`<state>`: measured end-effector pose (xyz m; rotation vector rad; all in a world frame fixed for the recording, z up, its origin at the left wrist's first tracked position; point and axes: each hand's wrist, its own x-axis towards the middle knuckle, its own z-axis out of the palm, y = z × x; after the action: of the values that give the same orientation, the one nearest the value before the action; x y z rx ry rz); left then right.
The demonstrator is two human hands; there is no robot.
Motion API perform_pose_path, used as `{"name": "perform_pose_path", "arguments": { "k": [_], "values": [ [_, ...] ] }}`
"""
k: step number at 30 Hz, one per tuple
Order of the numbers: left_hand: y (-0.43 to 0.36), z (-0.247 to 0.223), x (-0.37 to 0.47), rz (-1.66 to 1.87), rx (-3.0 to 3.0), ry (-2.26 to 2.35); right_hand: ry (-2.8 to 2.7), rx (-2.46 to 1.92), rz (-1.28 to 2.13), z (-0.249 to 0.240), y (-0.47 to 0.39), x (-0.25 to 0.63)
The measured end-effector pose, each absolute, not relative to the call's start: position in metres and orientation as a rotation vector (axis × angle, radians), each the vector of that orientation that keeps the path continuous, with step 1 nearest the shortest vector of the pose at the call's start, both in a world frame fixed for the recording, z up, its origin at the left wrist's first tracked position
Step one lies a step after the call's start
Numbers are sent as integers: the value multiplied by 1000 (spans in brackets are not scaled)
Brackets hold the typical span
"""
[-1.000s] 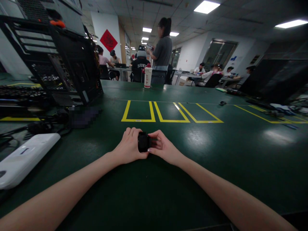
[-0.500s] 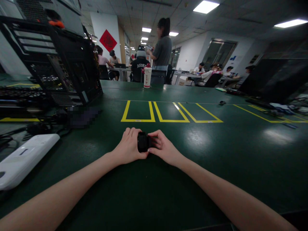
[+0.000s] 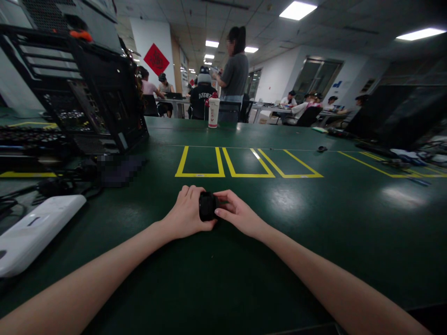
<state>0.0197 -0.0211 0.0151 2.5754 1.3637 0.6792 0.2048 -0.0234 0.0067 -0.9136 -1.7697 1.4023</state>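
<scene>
A small black boxy object (image 3: 207, 207) rests low over the green table, between my two hands. From its left side, my left hand (image 3: 187, 211) is wrapped round it, with the thumb along the near side and the fingers curled over the far side. My right hand (image 3: 240, 216) is at its right side, thumb and bent fingers closed on that edge. The part of the object under the right fingertips is hidden, and its dark face shows too little detail to name its kind.
An open black computer case (image 3: 98, 88) stands at left, near cables and a white rounded device (image 3: 38, 232). Yellow tape outlines (image 3: 249, 176) mark the green table (image 3: 216, 288) ahead. Farther back are a white cup (image 3: 213, 111), a small black piece (image 3: 321, 149) and several people.
My right thumb has shifted slightly up along the black object's right edge. My left hand keeps its grip, and the object stays in place.
</scene>
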Motion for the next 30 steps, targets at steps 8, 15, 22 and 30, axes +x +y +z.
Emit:
{"name": "perform_pose_path", "arguments": {
  "k": [8,15,22,30],
  "values": [
    [-21,14,19,715,2558,1355,-1711,-971,1320,6,-22,209],
    [-16,4,19,770,2582,1375,-1636,-967,1485,9,-15,205],
    [-18,5,18,778,2560,1380,-1624,-1036,1549,11,-7,200],
    [-20,11,18,711,2596,1360,-1613,-999,1473,12,-23,197]
  ]
}}
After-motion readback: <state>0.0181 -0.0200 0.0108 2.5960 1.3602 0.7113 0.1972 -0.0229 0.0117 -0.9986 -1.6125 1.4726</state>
